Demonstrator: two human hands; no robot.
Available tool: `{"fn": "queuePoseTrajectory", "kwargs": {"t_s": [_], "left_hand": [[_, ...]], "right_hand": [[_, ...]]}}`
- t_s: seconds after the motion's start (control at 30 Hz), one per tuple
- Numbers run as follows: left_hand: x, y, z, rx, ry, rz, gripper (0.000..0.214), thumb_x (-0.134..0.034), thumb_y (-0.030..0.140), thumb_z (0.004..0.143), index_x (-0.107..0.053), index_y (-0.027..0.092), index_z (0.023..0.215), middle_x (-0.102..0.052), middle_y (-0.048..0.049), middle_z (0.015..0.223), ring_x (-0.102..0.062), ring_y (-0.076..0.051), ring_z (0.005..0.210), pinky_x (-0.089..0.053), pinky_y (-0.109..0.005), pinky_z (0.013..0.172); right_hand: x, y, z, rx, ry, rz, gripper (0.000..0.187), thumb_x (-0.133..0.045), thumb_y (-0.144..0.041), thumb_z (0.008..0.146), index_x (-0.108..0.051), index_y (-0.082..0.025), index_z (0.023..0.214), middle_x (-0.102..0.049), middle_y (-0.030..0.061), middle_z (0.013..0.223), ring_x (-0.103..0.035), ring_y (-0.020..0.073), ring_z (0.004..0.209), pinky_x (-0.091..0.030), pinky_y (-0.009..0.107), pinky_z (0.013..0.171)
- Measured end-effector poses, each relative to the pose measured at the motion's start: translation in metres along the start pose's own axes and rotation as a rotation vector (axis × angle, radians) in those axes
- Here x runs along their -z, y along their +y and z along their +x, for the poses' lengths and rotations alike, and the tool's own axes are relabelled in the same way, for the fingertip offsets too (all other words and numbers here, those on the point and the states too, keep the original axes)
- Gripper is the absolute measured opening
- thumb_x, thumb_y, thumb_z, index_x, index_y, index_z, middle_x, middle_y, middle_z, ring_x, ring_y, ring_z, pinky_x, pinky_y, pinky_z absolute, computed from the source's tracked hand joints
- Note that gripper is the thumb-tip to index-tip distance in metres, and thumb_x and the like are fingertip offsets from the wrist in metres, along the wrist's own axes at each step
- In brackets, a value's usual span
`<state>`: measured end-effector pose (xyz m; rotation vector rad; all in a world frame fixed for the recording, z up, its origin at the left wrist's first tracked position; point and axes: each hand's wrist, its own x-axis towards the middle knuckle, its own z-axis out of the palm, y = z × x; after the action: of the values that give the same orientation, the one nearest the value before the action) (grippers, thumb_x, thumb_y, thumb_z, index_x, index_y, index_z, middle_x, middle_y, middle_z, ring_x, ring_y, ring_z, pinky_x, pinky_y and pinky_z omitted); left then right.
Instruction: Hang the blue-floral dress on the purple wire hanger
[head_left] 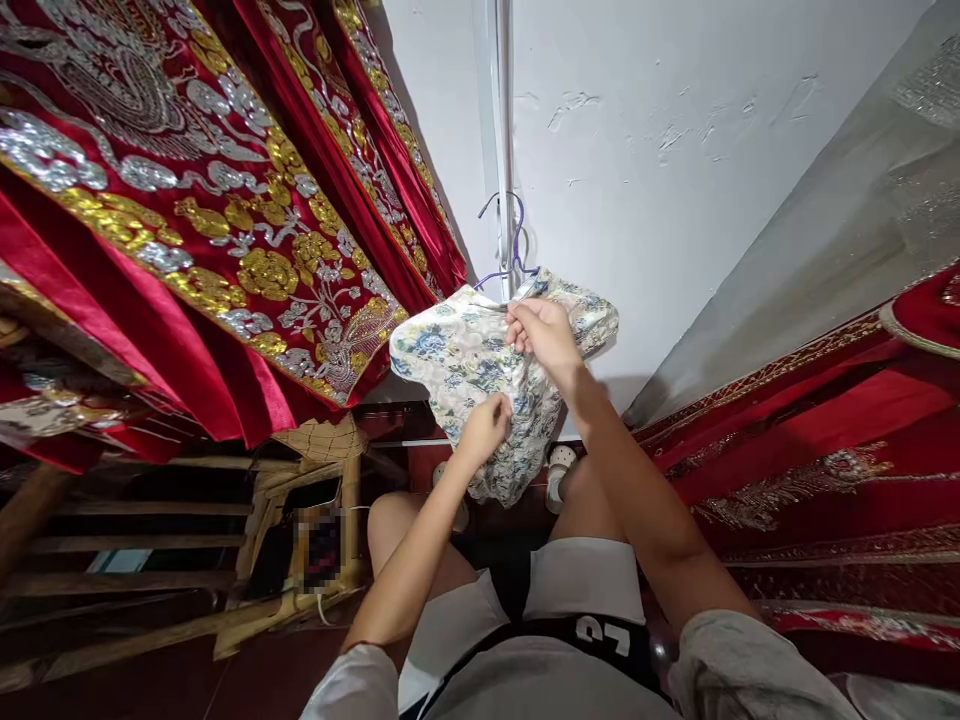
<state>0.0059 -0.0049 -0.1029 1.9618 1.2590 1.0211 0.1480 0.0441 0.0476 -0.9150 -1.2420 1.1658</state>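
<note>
A short-sleeved floral blouse point(469, 355), cream with blue and green flowers, hangs in front of me on a purple wire hanger point(517, 235). My right hand point(546, 332) pinches the front edge of the blouse just below the neckline. Lower down, my left hand point(486, 430) is closed at the front of the blouse, its fingertips curled on the cloth near the middle. Whatever small part lies between the fingertips of either hand is hidden.
Red embroidered garments point(270, 230) with gold and silver sequins hang at the left. More red beaded clothing point(847, 450) hangs at the right. Behind the blouse is a white wall point(637, 130) with a vertical pipe. A wooden chair point(247, 530) stands at lower left.
</note>
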Motion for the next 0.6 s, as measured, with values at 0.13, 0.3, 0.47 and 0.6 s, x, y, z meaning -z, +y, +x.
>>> {"fn": "queuePoseTrajectory", "kwargs": {"t_s": [0.13, 0.3, 0.47, 0.6], "left_hand": [[0.046, 0.060, 0.044, -0.255, 0.355, -0.059, 0.030, -0.049, 0.030, 0.104, -0.052, 0.019, 0.132, -0.069, -0.0063, 0.101, -0.066, -0.017, 0.091, -0.049, -0.029, 0.085], [0.071, 0.109, 0.082, -0.406, 0.378, 0.114, 0.018, -0.053, 0.027, 0.103, -0.066, 0.018, 0.093, -0.071, -0.0039, 0.087, -0.065, -0.015, 0.082, -0.047, -0.027, 0.078], [0.087, 0.100, 0.088, -0.370, 0.679, 0.091, 0.022, -0.056, 0.034, 0.104, -0.064, 0.018, 0.092, -0.069, -0.0027, 0.087, -0.063, -0.014, 0.084, -0.047, -0.029, 0.079], [0.130, 0.053, 0.087, -0.171, 1.035, -0.274, 0.028, -0.051, 0.033, 0.108, -0.062, 0.016, 0.088, -0.062, -0.0005, 0.085, -0.061, -0.011, 0.093, -0.042, -0.034, 0.081]], "right_hand": [[-0.006, 0.009, -0.012, 0.059, -0.002, -0.021, 0.038, -0.066, -0.048, 0.096, -0.058, -0.019, 0.072, -0.057, -0.0033, 0.053, -0.044, 0.0068, 0.043, -0.037, 0.020, 0.046], [-0.002, 0.021, -0.007, 0.177, 0.027, -0.104, 0.038, -0.062, -0.053, 0.095, -0.055, -0.021, 0.074, -0.050, -0.0045, 0.055, -0.041, 0.0093, 0.047, -0.031, 0.024, 0.048], [0.009, 0.065, -0.011, 0.101, 0.036, -0.375, 0.039, -0.064, -0.048, 0.089, -0.049, -0.022, 0.065, -0.041, -0.0044, 0.055, -0.037, 0.0114, 0.054, -0.025, 0.028, 0.052], [0.016, 0.098, -0.035, -0.018, -0.023, -0.427, 0.036, -0.061, -0.043, 0.085, -0.047, -0.022, 0.059, -0.040, -0.0041, 0.053, -0.037, 0.0121, 0.054, -0.026, 0.028, 0.055]]}}
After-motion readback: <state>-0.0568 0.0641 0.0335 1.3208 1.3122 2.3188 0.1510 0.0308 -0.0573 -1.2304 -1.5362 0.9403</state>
